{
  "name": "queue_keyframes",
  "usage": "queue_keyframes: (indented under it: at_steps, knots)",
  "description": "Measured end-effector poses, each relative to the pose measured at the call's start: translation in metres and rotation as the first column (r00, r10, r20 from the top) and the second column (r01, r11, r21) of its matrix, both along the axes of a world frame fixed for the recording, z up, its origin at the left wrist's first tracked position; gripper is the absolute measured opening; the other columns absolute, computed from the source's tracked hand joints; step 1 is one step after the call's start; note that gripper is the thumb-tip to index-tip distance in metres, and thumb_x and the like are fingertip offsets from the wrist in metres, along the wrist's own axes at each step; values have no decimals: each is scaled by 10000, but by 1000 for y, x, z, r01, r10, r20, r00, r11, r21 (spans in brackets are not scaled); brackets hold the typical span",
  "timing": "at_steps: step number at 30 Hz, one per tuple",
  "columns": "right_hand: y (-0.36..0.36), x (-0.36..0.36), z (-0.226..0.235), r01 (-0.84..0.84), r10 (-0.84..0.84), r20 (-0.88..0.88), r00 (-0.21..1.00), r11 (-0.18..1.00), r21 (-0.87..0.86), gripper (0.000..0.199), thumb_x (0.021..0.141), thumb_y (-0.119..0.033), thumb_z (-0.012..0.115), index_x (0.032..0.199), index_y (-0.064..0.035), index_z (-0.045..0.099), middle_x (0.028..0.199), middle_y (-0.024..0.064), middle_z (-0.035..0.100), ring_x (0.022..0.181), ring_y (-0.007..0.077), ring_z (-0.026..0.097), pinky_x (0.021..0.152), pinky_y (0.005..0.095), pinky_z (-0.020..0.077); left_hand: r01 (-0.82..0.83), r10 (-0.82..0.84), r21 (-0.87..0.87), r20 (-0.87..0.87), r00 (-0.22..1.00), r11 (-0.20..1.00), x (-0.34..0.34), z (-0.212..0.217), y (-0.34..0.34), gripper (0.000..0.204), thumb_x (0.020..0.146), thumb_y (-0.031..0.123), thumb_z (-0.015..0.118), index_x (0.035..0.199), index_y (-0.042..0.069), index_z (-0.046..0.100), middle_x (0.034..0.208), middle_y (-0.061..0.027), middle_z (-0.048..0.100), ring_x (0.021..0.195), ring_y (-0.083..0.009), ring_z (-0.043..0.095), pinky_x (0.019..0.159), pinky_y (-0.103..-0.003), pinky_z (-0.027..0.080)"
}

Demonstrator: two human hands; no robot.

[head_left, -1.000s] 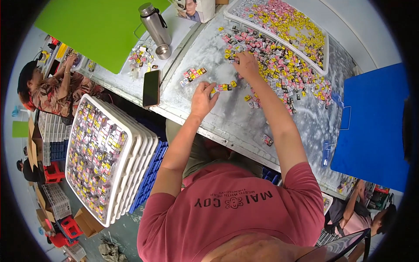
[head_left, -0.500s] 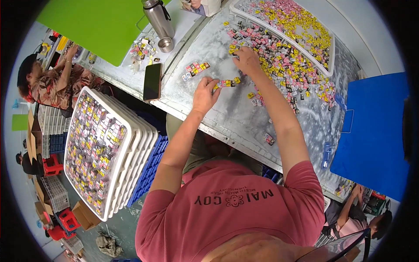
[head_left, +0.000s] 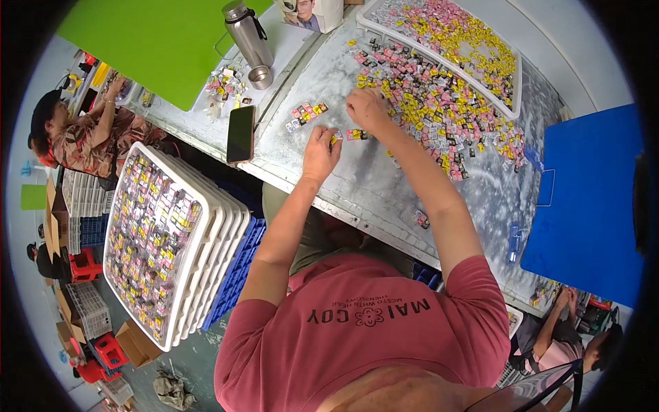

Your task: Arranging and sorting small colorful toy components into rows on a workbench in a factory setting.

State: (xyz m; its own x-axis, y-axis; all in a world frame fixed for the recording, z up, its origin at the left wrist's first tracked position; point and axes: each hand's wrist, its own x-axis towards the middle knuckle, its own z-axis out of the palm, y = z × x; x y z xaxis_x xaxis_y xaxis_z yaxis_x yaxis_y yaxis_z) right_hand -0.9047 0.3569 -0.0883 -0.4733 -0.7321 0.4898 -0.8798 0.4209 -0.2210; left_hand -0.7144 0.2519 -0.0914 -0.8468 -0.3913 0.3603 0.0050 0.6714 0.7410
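Observation:
My left hand [head_left: 320,152] rests on the grey table [head_left: 384,185], its fingertips pinching a small yellow piece [head_left: 336,138]. My right hand [head_left: 368,110] lies just beyond it at the edge of a loose heap of small yellow, pink and black pieces [head_left: 439,110], fingers curled over a few of them. A short row of sorted pieces [head_left: 306,115] lies to the left of both hands. A white tray [head_left: 508,103] full of the same pieces stands at the far side.
A stack of white trays [head_left: 165,233] packed with pieces stands at my left on blue crates. A black phone [head_left: 240,133], a steel flask [head_left: 248,34] and its cup [head_left: 260,77] lie nearby. A blue board [head_left: 590,199] is at the right. Other people sit at the left and lower right.
My left hand slid toward the right hand and took up a small piece. The right hand stayed at the heap's edge; the view shifted slightly.

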Motion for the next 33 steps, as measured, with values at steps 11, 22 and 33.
queue_keyframes:
  at_steps: [11, 22, 33]
  knots:
    - [26, 37, 16, -218, 251, 416, 874, 968, -126, 210, 791, -191, 755, 993, -136, 764, 1013, 79, 726, 1047, 274, 664, 1002, 465, 446, -150, 148, -55, -52, 988, 987, 5, -2, -4, 267, 840, 54, 729, 1094, -27, 713, 1052, -197, 604, 955, -390, 636, 860, -440, 543]
    - [34, 24, 23, -82, 51, 254, 966, 990, 115, 170, 852, -187, 730, 1017, -179, 774, 1079, 13, 710, 1048, 246, 664, 962, 454, 461, 10, 15, -155, 159, 987, 988, -3, 23, -20, 413, 870, 191, 722, 1275, 112, 690, 1157, -155, 606, 1035, -356, 647, 877, -440, 556]
    - [61, 29, 16, -18, 8, 125, 992, 997, 79, 278, 843, -134, 702, 1114, -168, 752, 1220, 42, 677, 1159, 287, 607, 1023, 498, 440, 88, -49, -286, 139, 989, 954, 11, 9, -21, 313, 853, 185, 761, 1161, 135, 734, 1048, -103, 598, 947, -320, 652, 780, -434, 559]
